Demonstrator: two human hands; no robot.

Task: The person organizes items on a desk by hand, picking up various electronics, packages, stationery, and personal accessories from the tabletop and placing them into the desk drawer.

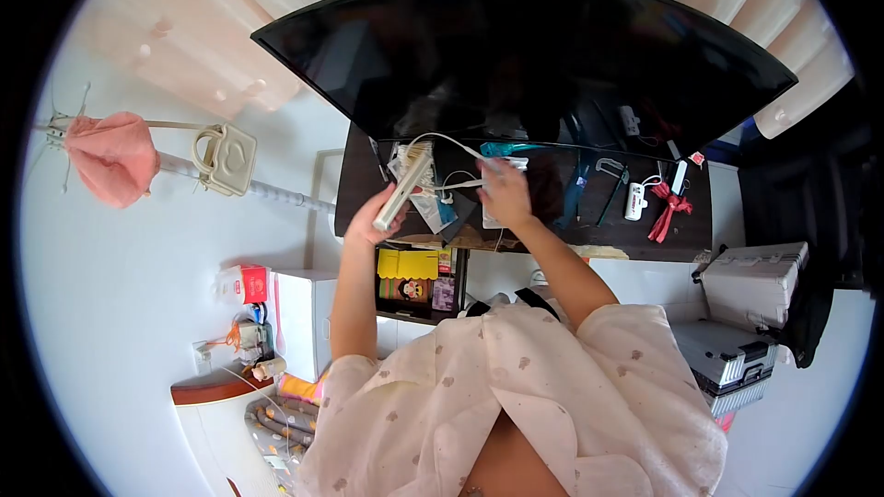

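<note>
In the head view my left hand (pixel 376 214) is closed round the lower end of a long white power strip (pixel 405 188), held tilted over the dark desk. A white cable (pixel 453 140) arches from the strip's upper end across to my right hand (pixel 505 193). The right hand is slightly blurred, its fingers closed on the cable. Beneath the strip lie a clear plastic packet (pixel 433 213) and a bundle of cotton swabs (pixel 408 158). A white packet (pixel 492 214) lies partly under my right hand.
A wide black monitor (pixel 525 55) stands behind the desk (pixel 552 239). To the right are a small white power bank (pixel 635 201), a red ribbon (pixel 670 212) and pens. An open drawer (pixel 419 317) sits below; silver cases (pixel 750 285) stand right.
</note>
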